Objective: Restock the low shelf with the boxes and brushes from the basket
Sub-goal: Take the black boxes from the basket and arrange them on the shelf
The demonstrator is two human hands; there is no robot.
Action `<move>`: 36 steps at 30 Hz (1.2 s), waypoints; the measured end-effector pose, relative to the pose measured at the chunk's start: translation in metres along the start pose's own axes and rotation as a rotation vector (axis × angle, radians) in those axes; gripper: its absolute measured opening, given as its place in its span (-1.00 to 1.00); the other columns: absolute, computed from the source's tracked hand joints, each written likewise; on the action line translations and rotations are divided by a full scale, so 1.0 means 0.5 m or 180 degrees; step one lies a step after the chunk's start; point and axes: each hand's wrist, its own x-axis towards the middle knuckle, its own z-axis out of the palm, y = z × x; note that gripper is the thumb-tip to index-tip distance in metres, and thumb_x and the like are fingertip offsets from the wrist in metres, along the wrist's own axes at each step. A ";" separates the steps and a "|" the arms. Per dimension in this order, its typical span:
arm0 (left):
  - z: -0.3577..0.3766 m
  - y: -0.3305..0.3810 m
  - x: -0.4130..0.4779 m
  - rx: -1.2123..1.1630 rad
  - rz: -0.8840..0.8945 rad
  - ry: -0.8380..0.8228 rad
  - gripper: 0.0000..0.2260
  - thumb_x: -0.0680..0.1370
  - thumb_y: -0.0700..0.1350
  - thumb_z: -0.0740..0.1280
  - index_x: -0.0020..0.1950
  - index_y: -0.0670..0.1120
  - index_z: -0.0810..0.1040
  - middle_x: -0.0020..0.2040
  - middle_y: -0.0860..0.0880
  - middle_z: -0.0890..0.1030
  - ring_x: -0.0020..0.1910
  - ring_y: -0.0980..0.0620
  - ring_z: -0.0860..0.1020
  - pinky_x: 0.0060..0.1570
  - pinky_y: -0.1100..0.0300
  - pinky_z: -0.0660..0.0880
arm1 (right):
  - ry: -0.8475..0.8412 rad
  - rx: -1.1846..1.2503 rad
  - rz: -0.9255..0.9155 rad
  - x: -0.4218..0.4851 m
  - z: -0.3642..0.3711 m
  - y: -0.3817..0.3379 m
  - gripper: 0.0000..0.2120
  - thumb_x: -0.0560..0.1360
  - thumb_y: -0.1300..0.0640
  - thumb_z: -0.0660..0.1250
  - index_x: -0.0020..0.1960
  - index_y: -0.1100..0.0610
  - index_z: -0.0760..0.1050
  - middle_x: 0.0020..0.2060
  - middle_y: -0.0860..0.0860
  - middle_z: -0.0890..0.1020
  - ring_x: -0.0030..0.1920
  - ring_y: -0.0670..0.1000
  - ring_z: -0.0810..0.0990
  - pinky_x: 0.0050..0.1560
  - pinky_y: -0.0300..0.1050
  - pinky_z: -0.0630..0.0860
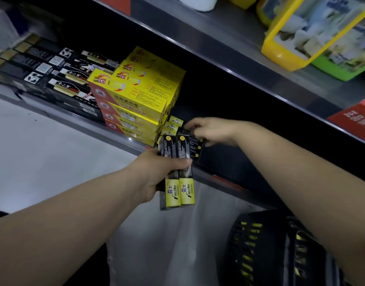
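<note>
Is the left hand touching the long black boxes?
Touching. The head view shows the left hand with its fingers wrapped round the boxes.

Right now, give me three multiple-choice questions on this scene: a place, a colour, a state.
1. Where is the basket? A) lower right, below the low shelf B) on the top shelf C) on a chair
2. What colour are the stacked boxes? A) blue B) yellow and red C) white
3. What is the left hand doing? A) hanging empty B) pressing the floor C) gripping slim boxes

Answers: 1 A, it sits at the picture's lower right; 2 B, yellow tops, red ends; 3 C, its fingers curl round them.
</note>
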 end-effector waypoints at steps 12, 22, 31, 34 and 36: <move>0.013 0.001 0.005 0.0178 0.0246 0.0353 -0.55 0.41 -0.02 0.48 0.23 -0.08 0.46 0.09 -0.10 0.58 0.09 -0.17 0.53 0.00 0.00 0.48 | 0.1250 0.2324 0.0065 -0.073 -0.026 0.054 -0.84 0.58 0.10 0.23 0.13 0.12 0.48 -0.03 0.04 0.58 -0.08 -0.06 0.57 0.06 -0.10 0.57; 0.010 0.001 0.015 0.0285 0.0175 0.0272 -0.43 0.41 -0.11 0.49 0.36 -0.12 0.37 0.18 -0.15 0.54 -0.10 -0.02 0.52 -0.21 0.18 0.42 | 0.2121 0.2427 0.0467 0.133 -0.034 0.092 -0.56 0.61 -0.01 0.17 0.41 0.17 0.27 0.17 0.10 0.52 0.11 0.08 0.55 0.17 -0.04 0.52; -0.004 0.005 0.027 0.0425 0.0213 0.0557 -0.58 0.42 -0.07 0.47 0.17 -0.13 0.38 -0.10 -0.07 0.54 -0.24 0.07 0.47 -0.37 0.26 0.35 | 0.1843 0.1165 0.0647 0.203 0.025 0.110 -0.73 0.60 0.08 0.17 0.25 0.15 0.45 0.22 0.17 0.52 0.25 0.15 0.45 0.24 -0.05 0.43; 0.003 0.008 0.027 0.0388 0.0272 0.0550 -0.51 0.44 -0.07 0.46 0.30 -0.08 0.34 -0.05 -0.07 0.53 -0.20 0.07 0.48 -0.32 0.23 0.36 | 0.1664 0.0910 0.0658 0.197 0.041 0.116 -0.66 0.59 0.05 0.20 0.34 0.08 0.38 0.28 0.16 0.46 0.33 0.15 0.37 0.32 0.05 0.38; 0.009 0.009 0.025 0.0481 0.0303 0.0557 -0.47 0.45 -0.06 0.45 0.35 -0.10 0.34 -0.03 -0.04 0.52 -0.17 0.07 0.48 -0.26 0.20 0.39 | 0.1654 0.0830 0.0630 0.192 0.042 0.114 -0.62 0.59 0.06 0.21 0.39 0.09 0.33 0.31 0.14 0.44 0.34 0.14 0.36 0.33 0.04 0.37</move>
